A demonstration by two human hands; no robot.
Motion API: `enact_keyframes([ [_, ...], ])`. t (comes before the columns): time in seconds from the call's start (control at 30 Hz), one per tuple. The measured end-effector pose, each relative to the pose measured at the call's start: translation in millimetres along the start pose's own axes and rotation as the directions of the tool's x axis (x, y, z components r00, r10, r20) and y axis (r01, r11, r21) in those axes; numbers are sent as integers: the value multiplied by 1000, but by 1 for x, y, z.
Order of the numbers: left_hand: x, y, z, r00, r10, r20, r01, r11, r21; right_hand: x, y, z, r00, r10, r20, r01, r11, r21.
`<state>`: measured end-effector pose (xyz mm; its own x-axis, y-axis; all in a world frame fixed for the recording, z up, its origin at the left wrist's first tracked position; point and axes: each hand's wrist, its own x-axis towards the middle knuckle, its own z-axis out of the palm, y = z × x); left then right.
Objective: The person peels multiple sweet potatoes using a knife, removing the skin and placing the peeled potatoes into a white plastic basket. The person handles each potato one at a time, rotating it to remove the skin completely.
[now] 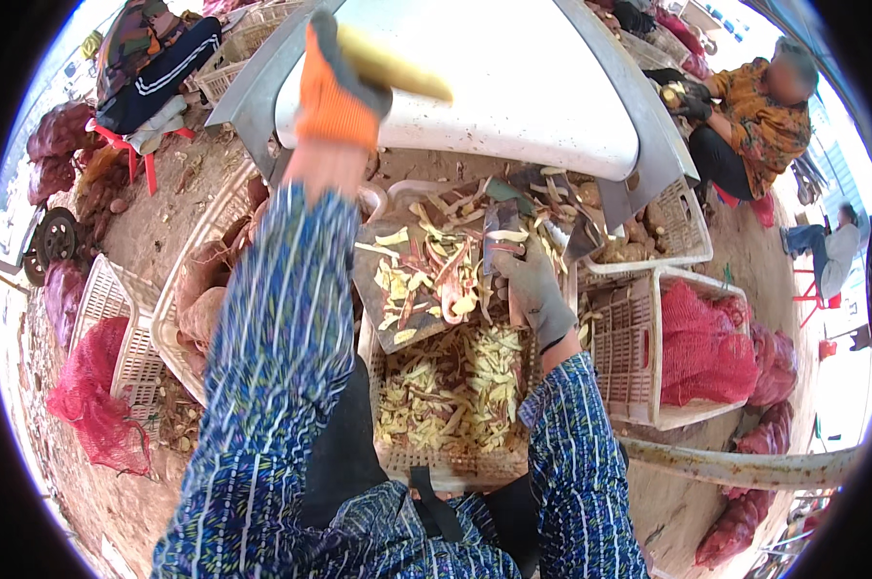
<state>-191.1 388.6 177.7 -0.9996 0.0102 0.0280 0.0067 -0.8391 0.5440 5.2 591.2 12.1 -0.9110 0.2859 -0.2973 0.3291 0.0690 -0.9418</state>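
Observation:
My left hand (pixel 342 94), in an orange and grey glove and blurred, reaches over a white conveyor belt (pixel 479 123). Its fingers are on a peeled yellow tuber (pixel 396 65); whether it grips or releases the tuber cannot be told. My right hand (pixel 534 289), in a grey glove, is closed on a flat metal blade (pixel 502 224), its handle hidden by the fingers. Beside that hand, peelings (pixel 443 268) and yellow scraps lie on a dark board (pixel 374 289). Below the board, a plastic crate (pixel 465 470) between my knees holds a heap of peelings (pixel 494 383).
A crate of unpeeled tubers (pixel 201 311) stands left, and another crate (pixel 689 253) stands right. Red mesh sacks (pixel 704 347) lie in a crate further right. A rusty pipe (pixel 740 463) crosses at lower right. Seated people (pixel 761 130) are at both sides.

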Motion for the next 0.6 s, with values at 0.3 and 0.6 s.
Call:
enact_keyframes([
  [0.3,24,-22,-57,978,148,148,-169,975,141,-28,-27,38,980,-158,-123,5,631,-776],
  [0.6,-259,102,-180,982,-182,-41,175,815,553,-28,-4,118,980,-187,-65,-20,233,-972],
])
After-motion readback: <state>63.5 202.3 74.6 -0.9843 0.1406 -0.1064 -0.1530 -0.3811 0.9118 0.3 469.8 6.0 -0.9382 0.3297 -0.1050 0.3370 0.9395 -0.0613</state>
